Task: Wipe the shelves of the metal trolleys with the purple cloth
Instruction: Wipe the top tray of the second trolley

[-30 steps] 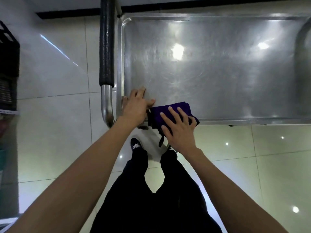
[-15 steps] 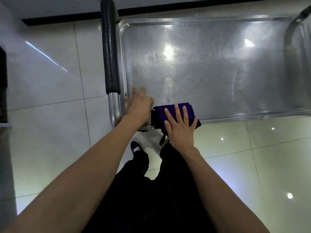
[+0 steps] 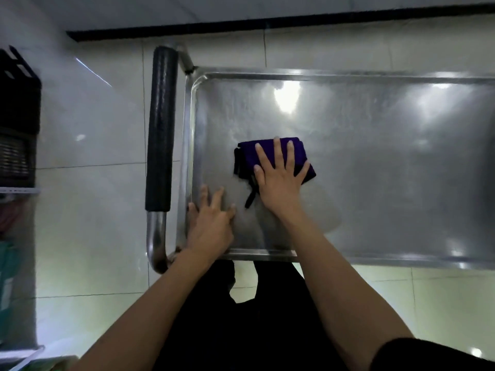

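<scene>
The trolley's rectangular steel shelf [image 3: 375,162] is brushed metal, shiny with hazy smears. Under the right hand [image 3: 278,180] the folded purple cloth [image 3: 247,156] looks soft, matt. Left of both hands: textured black foam handle grip [image 3: 160,129], glossy pale floor tiles [image 3: 88,218].

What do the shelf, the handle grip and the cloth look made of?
Shelf: likely stainless steel, brushed, reflecting lights. Handle grip: black, textured, probably foam or rubber sleeve over a shiny metal tube. Cloth: purple folded fabric, matte, possibly microfibre.
</scene>
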The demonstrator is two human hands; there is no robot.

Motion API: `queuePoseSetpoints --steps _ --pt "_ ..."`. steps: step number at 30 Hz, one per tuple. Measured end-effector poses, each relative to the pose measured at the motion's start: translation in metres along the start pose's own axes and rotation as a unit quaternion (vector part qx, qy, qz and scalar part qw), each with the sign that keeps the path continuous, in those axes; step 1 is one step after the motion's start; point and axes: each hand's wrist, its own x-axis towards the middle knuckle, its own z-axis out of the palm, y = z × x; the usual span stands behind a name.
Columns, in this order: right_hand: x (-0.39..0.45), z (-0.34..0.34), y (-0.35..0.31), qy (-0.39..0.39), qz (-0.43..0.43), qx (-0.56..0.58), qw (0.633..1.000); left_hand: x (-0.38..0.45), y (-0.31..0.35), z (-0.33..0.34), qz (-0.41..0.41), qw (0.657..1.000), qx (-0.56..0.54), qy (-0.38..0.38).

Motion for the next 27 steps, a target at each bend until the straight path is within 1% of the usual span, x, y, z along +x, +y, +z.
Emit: queuePoseSetpoints --steps 3,7,9,11,13,17,22,25,27 --pt "0.06 -0.018 -0.005 0.001 -0.023 0.007 1.0 0.002 0.0 0.004 -0.015 1.0 -0.002 0.0" --pt "0.136 -0.042 -0.016 -0.002 -0.04 0.014 0.999 0.004 -0.002 0.009 -0.014 0.999 -0.016 0.025" --pt "0.162 -0.052 -0.021 -0.003 -0.043 0.018 0.999 0.006 -0.003 0.012 -0.014 0.999 -0.008 0.034" --pt "0.171 -0.055 -0.023 0.007 -0.039 0.011 0.999 0.01 -0.003 0.015 -0.023 0.999 -0.004 0.025" --pt "0.164 -0.052 -0.022 0.012 -0.037 0.013 0.999 0.011 -0.002 0.018 -0.031 0.999 0.001 0.011" --pt "0.131 -0.044 -0.013 0.013 -0.015 0.036 0.999 0.009 0.0 0.013 -0.017 1.0 -0.003 0.018" --pt "0.06 -0.032 0.005 0.017 0.017 0.027 0.999 0.014 0.006 0.004 -0.02 0.997 -0.019 0.073" --pt "0.005 -0.022 0.02 0.009 0.041 0.025 0.999 0.029 0.007 -0.006 0.003 0.992 -0.057 0.112" --pt "-0.032 -0.013 0.03 0.01 0.056 0.014 0.998 0.045 0.012 -0.015 0.022 0.99 -0.051 0.126"
